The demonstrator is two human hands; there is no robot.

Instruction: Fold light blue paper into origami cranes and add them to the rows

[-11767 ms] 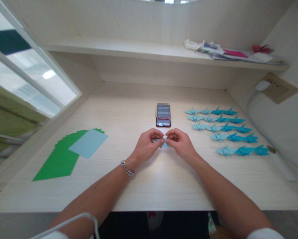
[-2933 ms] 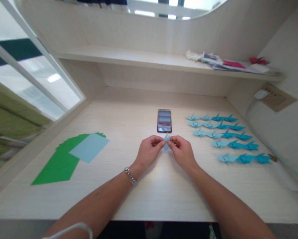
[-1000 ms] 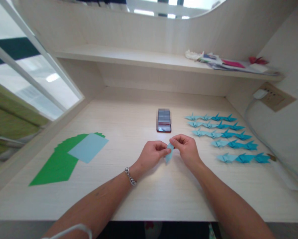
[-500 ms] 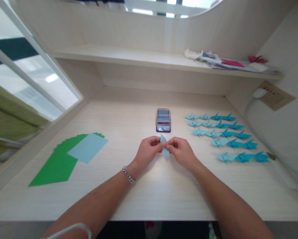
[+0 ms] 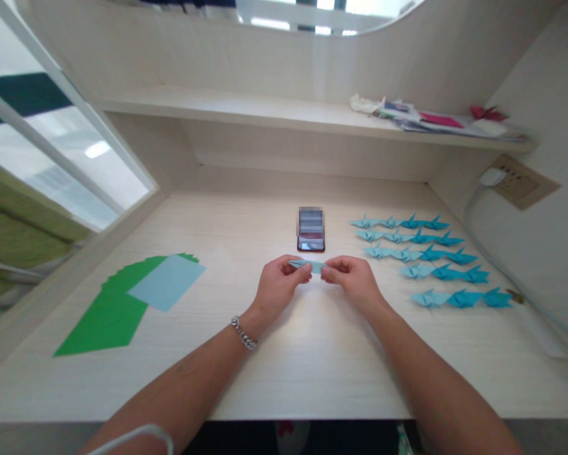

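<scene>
A narrow piece of folded light-blue paper (image 5: 316,266) is held level between my two hands, just above the desk. My left hand (image 5: 280,281) pinches its left part, thumb on the near side. At its right end, my right hand (image 5: 352,278) grips it between thumb and fingers. The paper's pointed tip shows over my left fingers; part of it is covered by my thumbs. Right behind the paper lies a phone (image 5: 311,243) with a blurred screen.
Folded blue paper cranes (image 5: 428,254) stand in several rows at the right. At the left, a light-blue sheet (image 5: 167,282) lies over fanned green sheets (image 5: 103,322). A shelf (image 5: 241,110) spans the back, and a white cable (image 5: 492,262) runs down the right side.
The folded paper has turned from near upright to lying crosswise. My hands have moved slightly apart, the right one shifting to the paper's right end.
</scene>
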